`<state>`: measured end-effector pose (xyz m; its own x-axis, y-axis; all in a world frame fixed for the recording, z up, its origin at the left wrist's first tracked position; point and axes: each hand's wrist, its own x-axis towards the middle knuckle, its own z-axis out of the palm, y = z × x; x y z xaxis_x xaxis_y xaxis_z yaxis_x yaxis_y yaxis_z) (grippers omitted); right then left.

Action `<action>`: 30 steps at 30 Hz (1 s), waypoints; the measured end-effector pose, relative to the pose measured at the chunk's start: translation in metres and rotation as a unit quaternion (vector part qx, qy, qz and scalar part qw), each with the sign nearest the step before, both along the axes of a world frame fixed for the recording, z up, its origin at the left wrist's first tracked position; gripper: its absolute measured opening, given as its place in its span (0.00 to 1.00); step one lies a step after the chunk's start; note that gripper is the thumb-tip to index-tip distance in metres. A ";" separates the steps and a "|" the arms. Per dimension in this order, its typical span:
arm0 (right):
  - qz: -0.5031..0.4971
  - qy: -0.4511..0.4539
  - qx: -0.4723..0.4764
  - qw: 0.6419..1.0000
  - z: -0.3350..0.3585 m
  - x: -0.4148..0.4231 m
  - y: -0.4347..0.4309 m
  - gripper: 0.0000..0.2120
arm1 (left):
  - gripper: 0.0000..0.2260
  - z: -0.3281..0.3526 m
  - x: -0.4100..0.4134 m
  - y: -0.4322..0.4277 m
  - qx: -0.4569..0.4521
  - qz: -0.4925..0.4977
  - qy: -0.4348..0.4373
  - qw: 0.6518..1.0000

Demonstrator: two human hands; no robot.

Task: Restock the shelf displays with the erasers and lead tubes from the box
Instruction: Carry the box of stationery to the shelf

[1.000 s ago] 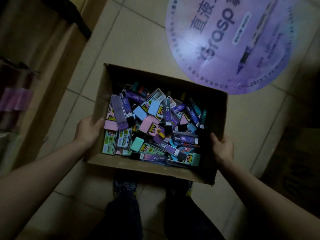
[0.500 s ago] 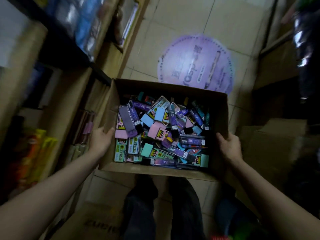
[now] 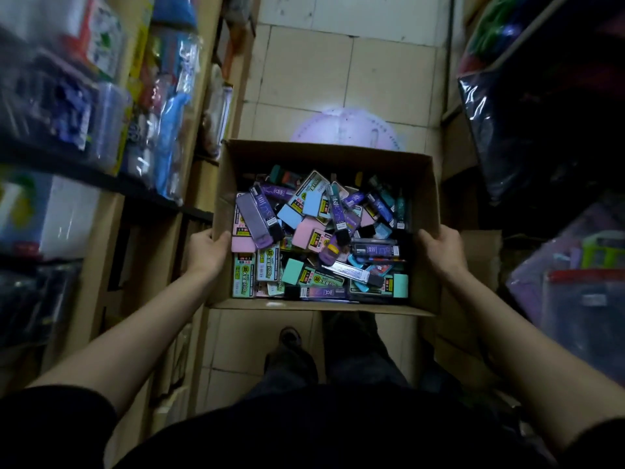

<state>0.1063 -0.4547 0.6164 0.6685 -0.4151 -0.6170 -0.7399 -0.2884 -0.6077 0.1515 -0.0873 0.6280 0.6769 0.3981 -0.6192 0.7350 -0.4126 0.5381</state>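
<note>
Cardboard box (image 3: 324, 157), carried above tiled floor (image 3: 304, 79) in a narrow aisle between stocked shelves (image 3: 101, 130). Filled with pastel erasers (image 3: 306, 231) and purple lead tubes (image 3: 257, 220). Side walls gripped by left hand (image 3: 206, 253) and right hand (image 3: 441, 248).

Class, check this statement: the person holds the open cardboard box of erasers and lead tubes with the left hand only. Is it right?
Not quite. In the head view both hands grip the box: the left hand on its left wall, the right hand on its right wall.
</note>
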 end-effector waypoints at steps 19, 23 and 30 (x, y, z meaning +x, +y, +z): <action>0.008 -0.055 -0.094 0.994 0.059 0.390 -0.102 0.13 | 0.09 0.045 0.390 -0.102 -0.004 0.001 -0.065 0.998; 0.001 -0.062 -0.104 0.993 0.069 0.488 -0.122 0.13 | 0.06 0.055 0.495 -0.121 0.010 -0.016 -0.082 0.996; 0.022 -0.063 -0.127 0.990 0.070 0.662 -0.173 0.13 | 0.08 0.064 0.666 -0.163 0.033 -0.041 -0.075 0.996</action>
<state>0.7679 -0.6276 0.6868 0.7539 -0.5156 -0.4073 -0.6468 -0.4737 -0.5977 0.8172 -0.2505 0.6920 0.7911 0.3748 -0.4833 0.6114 -0.5056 0.6088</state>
